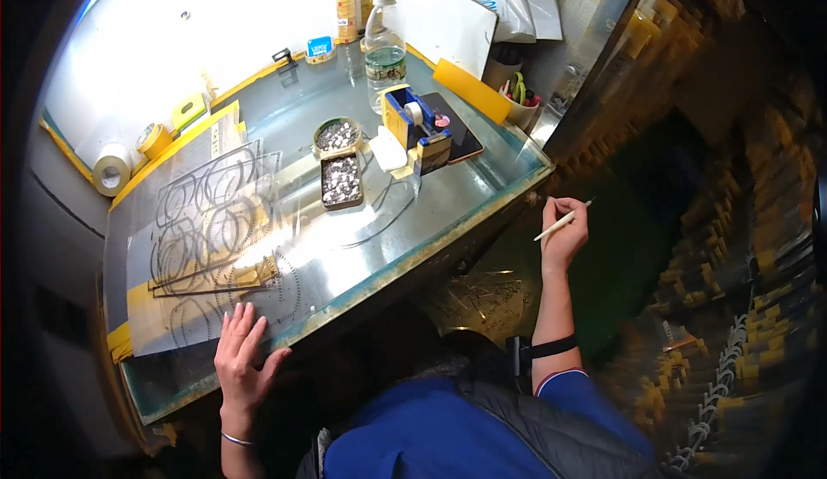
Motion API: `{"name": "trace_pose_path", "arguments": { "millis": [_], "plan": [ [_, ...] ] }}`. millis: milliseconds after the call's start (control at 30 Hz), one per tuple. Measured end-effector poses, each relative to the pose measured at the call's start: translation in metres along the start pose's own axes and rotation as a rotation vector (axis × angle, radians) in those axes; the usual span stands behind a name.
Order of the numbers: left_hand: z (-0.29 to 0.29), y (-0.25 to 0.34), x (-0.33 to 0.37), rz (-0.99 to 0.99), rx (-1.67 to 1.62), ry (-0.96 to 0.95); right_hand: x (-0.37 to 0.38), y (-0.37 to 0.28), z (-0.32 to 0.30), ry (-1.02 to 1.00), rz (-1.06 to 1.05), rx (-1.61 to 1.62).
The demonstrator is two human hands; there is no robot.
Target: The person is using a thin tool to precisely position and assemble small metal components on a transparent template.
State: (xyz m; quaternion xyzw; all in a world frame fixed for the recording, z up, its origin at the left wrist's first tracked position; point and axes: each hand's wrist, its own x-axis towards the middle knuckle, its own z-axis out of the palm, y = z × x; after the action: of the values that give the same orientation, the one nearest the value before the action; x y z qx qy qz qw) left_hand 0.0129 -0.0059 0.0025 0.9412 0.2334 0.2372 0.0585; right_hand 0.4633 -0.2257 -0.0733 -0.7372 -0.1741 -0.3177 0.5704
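My left hand (241, 354) lies with its fingers apart over the near left edge of the glass-topped table (345, 259). Its fingertips reach the lower part of a clear sheet (194, 238) printed with dark curved and dotted lines. Off the table's right corner, my right hand (565, 236) is closed around a slim white pen-like tool (551, 228). One thin end of the tool sticks out past the fingers. A round dish (337, 122) and a rectangular tin (342, 203) stand mid-table, both filled with small pale and dark pieces.
A blue tape dispenser (398, 104) stands on a dark flat device (465, 141). Behind are a clear bottle (384, 48) and a whiteboard-like panel (444, 14). Tape rolls (112, 173) sit at the left edge. A cup of tools (521, 113) stands by the right corner.
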Motion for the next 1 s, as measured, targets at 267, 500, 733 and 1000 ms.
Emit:
{"name": "trace_pose_path", "arguments": {
  "millis": [267, 500, 733, 1000],
  "plan": [
    [-0.004, 0.009, 0.016, 0.020, -0.048, 0.051, -0.005, 0.021, 0.007, -0.131, 0.020, -0.220],
    [-0.009, 0.008, 0.001, 0.041, 0.004, 0.094, -0.008, -0.012, -0.006, -0.176, -0.027, -0.072],
    [-0.013, 0.009, 0.044, -0.025, 0.128, 0.392, -0.058, -0.124, 0.029, -0.612, -0.343, 0.536],
    [0.036, 0.048, 0.014, 0.011, -0.062, 0.124, -0.106, -0.184, 0.047, -1.091, -0.572, 0.740]
  ]
}}
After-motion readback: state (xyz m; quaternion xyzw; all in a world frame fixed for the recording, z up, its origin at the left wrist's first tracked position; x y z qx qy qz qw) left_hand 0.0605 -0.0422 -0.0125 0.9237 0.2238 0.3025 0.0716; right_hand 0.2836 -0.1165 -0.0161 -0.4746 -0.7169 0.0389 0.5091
